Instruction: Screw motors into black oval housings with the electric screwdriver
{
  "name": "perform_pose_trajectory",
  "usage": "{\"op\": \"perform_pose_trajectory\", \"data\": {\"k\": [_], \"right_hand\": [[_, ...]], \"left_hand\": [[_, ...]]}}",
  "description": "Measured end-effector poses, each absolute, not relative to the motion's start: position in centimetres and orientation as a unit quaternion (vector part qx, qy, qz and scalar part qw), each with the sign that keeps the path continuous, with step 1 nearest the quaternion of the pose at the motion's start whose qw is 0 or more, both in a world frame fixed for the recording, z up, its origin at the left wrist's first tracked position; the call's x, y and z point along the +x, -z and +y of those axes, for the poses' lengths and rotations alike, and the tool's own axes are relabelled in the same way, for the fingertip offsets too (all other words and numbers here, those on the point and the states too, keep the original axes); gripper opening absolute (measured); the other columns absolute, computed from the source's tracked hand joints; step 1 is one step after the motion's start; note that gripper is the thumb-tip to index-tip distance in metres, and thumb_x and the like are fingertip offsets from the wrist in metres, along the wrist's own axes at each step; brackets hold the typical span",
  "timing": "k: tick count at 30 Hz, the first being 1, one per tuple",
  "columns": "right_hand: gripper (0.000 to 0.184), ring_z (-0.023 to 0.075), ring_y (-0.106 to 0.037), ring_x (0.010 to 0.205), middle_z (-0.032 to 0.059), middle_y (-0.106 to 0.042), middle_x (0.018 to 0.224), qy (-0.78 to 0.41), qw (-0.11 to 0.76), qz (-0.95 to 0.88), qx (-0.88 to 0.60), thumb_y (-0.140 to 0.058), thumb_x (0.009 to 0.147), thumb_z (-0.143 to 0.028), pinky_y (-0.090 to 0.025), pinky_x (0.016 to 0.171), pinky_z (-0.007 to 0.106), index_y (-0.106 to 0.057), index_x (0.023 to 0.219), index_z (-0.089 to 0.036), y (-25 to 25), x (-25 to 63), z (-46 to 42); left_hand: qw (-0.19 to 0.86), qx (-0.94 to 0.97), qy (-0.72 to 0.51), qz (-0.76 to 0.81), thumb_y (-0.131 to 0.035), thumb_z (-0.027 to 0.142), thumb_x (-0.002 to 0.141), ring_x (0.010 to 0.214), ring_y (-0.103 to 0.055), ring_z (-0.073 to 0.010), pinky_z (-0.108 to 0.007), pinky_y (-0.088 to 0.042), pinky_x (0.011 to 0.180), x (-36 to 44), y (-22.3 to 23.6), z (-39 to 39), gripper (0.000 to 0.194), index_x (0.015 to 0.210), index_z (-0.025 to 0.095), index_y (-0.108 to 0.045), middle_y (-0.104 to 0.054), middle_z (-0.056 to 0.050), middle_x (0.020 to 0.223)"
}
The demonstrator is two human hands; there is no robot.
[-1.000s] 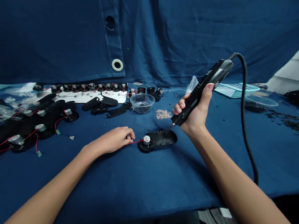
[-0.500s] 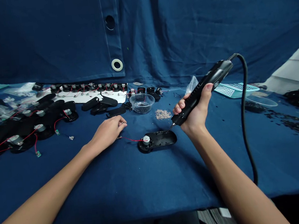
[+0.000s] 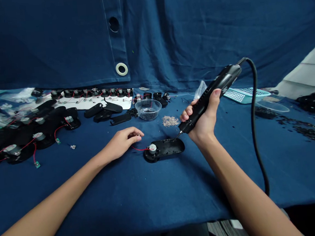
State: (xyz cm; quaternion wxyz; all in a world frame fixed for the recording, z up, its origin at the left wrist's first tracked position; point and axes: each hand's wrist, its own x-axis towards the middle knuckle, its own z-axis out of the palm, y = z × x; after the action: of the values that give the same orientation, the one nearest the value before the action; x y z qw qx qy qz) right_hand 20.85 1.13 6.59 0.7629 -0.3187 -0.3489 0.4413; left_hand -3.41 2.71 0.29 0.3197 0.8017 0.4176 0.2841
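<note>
- The black housing (image 3: pixel 168 149) lies open on the blue cloth (image 3: pixel 153 195), between the 2 hands; 1 silver motor (image 3: pixel 153 148) sits in its left end.
- A red wire (image 3: pixel 140 149) runs from that motor out to the left of the housing and reaches the left hand, where its far end is hidden.
- The left hand (image 3: pixel 121 141) is to the left of the housing, just beside it, thumb and fingertips drawn together; whether they pinch something cannot be told.
- The right hand (image 3: pixel 206 123), to the right of the housing and raised above the cloth, is wrapped firmly around a black electric screwdriver (image 3: pixel 203 103).
- The screwdriver's bit (image 3: pixel 179 133) slants down to the housing's right part; whether its tip touches cannot be told.
- A thick black cord (image 3: pixel 255 131) leaves the tool's upper end and hangs well to the right of the housing.
- Just beyond the housing lies a heap of tiny metallic pieces (image 3: pixel 170 121); beyond it and slightly left stands a clear bowl (image 3: pixel 139 111) with small dark bits inside.
- Well left of the housing are more black units with motors (image 3: pixel 39 136); well right, a teal basket (image 3: pixel 247 96) and scattered black pieces (image 3: pixel 310 130).
</note>
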Motion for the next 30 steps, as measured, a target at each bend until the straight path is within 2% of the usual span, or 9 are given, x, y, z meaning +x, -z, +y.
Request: {"op": "perform_pose_trajectory", "data": {"k": [6, 10, 19, 23, 27, 30], "right_hand": [[0.059, 0.0088, -0.045, 0.035, -0.0039, -0.042, 0.045, -0.442, 0.764, -0.351, -0.314, -0.038, 0.076, -0.079, -0.038, 0.032, 0.024, -0.048, 0.063, -0.023, -6.5, 20.8, 1.3], [0.058, 0.0093, -0.046, 0.035, -0.0034, -0.042, 0.045, -0.445, 0.764, -0.346, -0.315, -0.038, 0.076, -0.078, -0.039, 0.033, 0.024, -0.048, 0.063, -0.023, -6.4, 20.7, 1.2], [0.058, 0.0101, -0.045, 0.035, -0.0034, -0.042, 0.046, -0.441, 0.762, -0.345, -0.326, -0.038, 0.075, -0.079, -0.039, 0.032, 0.025, -0.048, 0.063, -0.023, -6.5, 20.5, 1.0], [0.058, 0.01, -0.045, 0.036, -0.0034, -0.043, 0.046, -0.439, 0.761, -0.346, -0.329, -0.039, 0.075, -0.079, -0.039, 0.033, 0.025, -0.049, 0.064, -0.023, -6.4, 20.5, 1.0], [0.058, 0.0102, -0.046, 0.036, -0.0033, -0.043, 0.046, -0.44, 0.759, -0.351, -0.328, -0.039, 0.075, -0.079, -0.039, 0.034, 0.026, -0.049, 0.064, -0.023, -6.3, 20.5, 1.0], [0.057, 0.0103, -0.046, 0.036, -0.0032, -0.043, 0.046, -0.443, 0.758, -0.354, -0.324, -0.041, 0.075, -0.078, -0.039, 0.034, 0.026, -0.049, 0.064, -0.023, -6.3, 20.6, 1.1]], "left_hand": [[0.321, 0.787, -0.294, 0.437, -0.058, 0.037, 0.084, 0.095, -0.062, -0.0205, -0.038, -0.047, 0.088, -3.3, -0.2, 2.7, 0.02, 0.092, 0.02, -0.065, -0.069, -0.004, 0.103], [0.305, 0.79, -0.303, 0.438, -0.061, 0.033, 0.083, 0.095, -0.063, -0.0199, -0.037, -0.047, 0.088, -3.1, -0.5, 2.5, 0.014, 0.084, 0.02, -0.065, -0.07, -0.002, 0.1], [0.257, 0.804, -0.305, 0.441, -0.059, 0.025, 0.083, 0.091, -0.063, -0.0191, -0.034, -0.046, 0.084, -3.2, -0.6, 2.3, 0.009, 0.078, 0.02, -0.064, -0.07, -0.001, 0.093], [0.23, 0.823, -0.27, 0.444, -0.055, 0.035, 0.087, 0.094, -0.062, -0.0201, -0.034, -0.045, 0.085, -3.4, 0.1, 2.7, 0.017, 0.088, 0.021, -0.067, -0.069, -0.002, 0.1], [0.204, 0.824, -0.208, 0.485, -0.056, 0.054, 0.084, 0.102, -0.059, -0.0242, -0.035, -0.044, 0.087, -5.1, 0.1, 4.0, 0.05, 0.12, 0.02, -0.058, -0.063, -0.008, 0.113], [0.239, 0.819, -0.13, 0.505, -0.059, 0.056, 0.079, 0.096, -0.061, -0.0233, -0.03, -0.044, 0.08, -6.9, -0.5, 5.0, 0.052, 0.115, 0.019, -0.059, -0.066, -0.007, 0.105]]}}
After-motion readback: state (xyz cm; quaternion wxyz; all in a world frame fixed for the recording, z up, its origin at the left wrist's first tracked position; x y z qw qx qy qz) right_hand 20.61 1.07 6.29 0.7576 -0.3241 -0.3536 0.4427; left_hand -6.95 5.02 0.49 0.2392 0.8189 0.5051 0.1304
